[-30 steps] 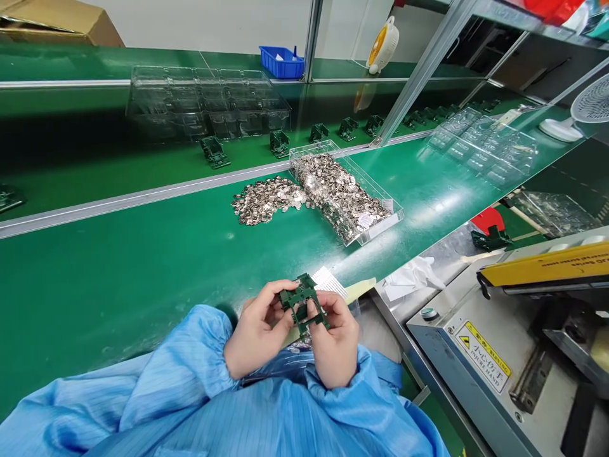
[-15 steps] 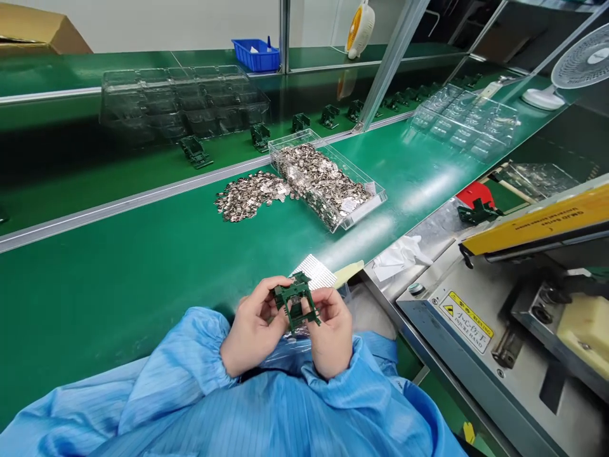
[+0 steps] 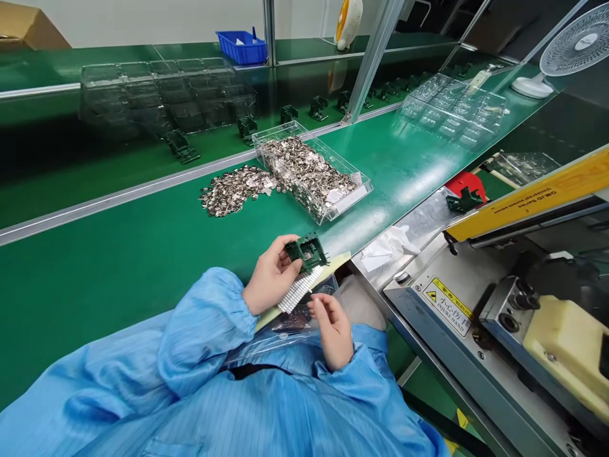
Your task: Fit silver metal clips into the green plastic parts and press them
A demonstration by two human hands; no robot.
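My left hand [image 3: 272, 274] grips a dark green plastic part [image 3: 309, 251] by its left side, above the bench's front edge. Below that part lies a sheet of small white labels [image 3: 299, 291] on yellowish backing, over my lap. My right hand [image 3: 332, 327] is just right of the sheet, thumb and fingers pinched together near its edge; a tiny pale piece seems to be at the fingertips, too small to make out. A clear plastic bag [image 3: 290, 320] with dark contents rests under the sheet.
A clear tray [image 3: 352, 202] of small metal pieces stands on the green bench, with a loose pile [image 3: 238, 190] at its left. Green parts [image 3: 181, 147] line the belt behind. At the right is a machine with a yellow bar [image 3: 537, 197]; a white cloth [image 3: 387, 247] lies near it.
My right hand has let go of the green part and moved down beside the label sheet. My left hand has raised the part forward and turned it, uncovering more of the sheet.
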